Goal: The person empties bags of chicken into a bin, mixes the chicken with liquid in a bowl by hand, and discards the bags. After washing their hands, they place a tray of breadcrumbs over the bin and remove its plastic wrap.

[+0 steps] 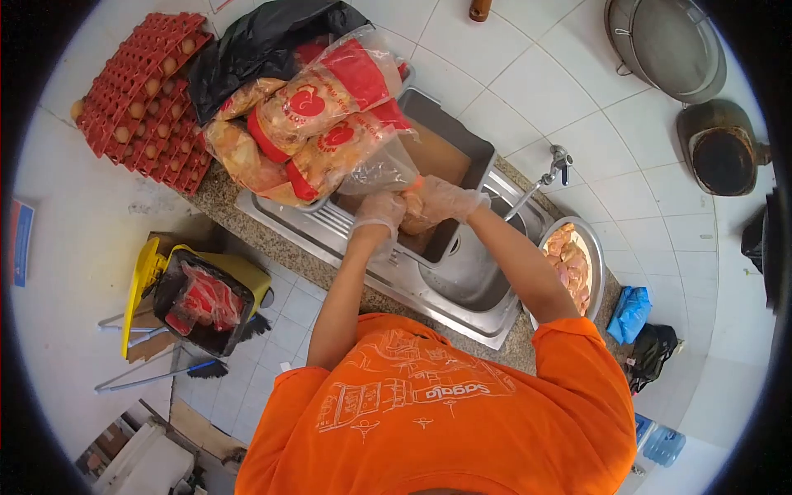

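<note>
Both my hands wear clear plastic gloves and meet over a grey tub [474, 148] of brownish liquid set in the sink. My left hand [379, 213] is closed at the tub's near side, and my right hand [445, 202] curls in beside it. Between them shows a pale orange piece of raw chicken [412, 200], partly hidden by my fingers. A loose clear plastic bag end [384, 169] hangs right above my hands. It joins a heap of red-printed bags of chicken [309, 107] piled at the tub's left.
A steel sink [470, 272] with a tap [557, 161] lies right of the tub. Beyond it stands a metal bowl of chicken pieces [569, 264]. Red egg trays [144, 107] are stacked at left. On the floor, an open yellow-lidded bin [206, 301] holds discarded bags.
</note>
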`<control>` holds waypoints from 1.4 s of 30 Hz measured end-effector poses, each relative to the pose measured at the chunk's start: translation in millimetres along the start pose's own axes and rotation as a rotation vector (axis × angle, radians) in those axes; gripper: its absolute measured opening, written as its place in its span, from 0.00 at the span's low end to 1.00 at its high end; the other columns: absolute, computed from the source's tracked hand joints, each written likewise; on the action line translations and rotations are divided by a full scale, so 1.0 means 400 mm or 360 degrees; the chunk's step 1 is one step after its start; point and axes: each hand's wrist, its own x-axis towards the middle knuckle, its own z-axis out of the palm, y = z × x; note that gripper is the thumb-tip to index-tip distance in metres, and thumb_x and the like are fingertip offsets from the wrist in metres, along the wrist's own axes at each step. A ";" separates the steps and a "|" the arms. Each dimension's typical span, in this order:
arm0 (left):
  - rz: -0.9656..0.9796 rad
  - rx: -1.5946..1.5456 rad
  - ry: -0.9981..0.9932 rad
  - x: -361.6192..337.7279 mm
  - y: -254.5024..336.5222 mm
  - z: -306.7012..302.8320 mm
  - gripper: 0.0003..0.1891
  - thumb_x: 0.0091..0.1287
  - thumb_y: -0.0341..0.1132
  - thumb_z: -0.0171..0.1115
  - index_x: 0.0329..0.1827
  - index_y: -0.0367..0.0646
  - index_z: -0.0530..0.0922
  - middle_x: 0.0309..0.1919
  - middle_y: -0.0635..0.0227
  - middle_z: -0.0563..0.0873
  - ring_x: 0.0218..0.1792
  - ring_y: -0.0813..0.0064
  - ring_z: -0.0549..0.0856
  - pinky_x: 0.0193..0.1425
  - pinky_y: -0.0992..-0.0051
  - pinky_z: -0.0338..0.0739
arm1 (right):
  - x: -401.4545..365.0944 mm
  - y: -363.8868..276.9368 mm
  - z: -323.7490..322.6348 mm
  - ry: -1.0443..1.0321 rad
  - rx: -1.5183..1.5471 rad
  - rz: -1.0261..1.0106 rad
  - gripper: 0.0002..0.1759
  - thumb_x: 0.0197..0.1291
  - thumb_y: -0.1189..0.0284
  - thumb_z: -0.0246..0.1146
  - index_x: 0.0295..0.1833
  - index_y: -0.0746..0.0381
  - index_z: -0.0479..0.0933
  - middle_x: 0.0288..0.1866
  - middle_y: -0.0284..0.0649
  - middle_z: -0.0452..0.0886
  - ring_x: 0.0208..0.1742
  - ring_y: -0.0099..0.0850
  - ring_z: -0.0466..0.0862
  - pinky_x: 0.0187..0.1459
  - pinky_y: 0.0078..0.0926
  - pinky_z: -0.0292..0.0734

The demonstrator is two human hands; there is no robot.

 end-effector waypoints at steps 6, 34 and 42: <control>0.0151 -0.0019 0.0132 0.054 -0.068 0.054 0.22 0.64 0.47 0.54 0.44 0.36 0.84 0.49 0.42 0.83 0.51 0.45 0.83 0.57 0.55 0.77 | -0.051 -0.086 -0.057 0.0324 0.0588 0.0285 0.16 0.45 0.71 0.71 0.42 0.65 0.79 0.38 0.39 0.83 0.38 0.27 0.81 0.39 0.30 0.78; 0.0354 0.0010 0.0138 0.042 -0.146 0.046 0.21 0.67 0.49 0.54 0.49 0.40 0.82 0.48 0.45 0.84 0.52 0.42 0.81 0.54 0.51 0.75 | -0.784 -0.112 -0.163 0.1383 -0.0588 0.1363 0.14 0.57 0.72 0.67 0.50 0.61 0.83 0.47 0.48 0.86 0.46 0.41 0.86 0.50 0.30 0.79; 0.0353 0.0083 -0.0064 0.013 -0.066 0.017 0.25 0.69 0.54 0.50 0.52 0.41 0.82 0.51 0.45 0.83 0.55 0.42 0.79 0.61 0.54 0.72 | -0.081 -0.191 -0.016 0.0543 -0.0013 0.0434 0.08 0.59 0.70 0.58 0.35 0.63 0.80 0.37 0.49 0.84 0.42 0.48 0.84 0.43 0.41 0.78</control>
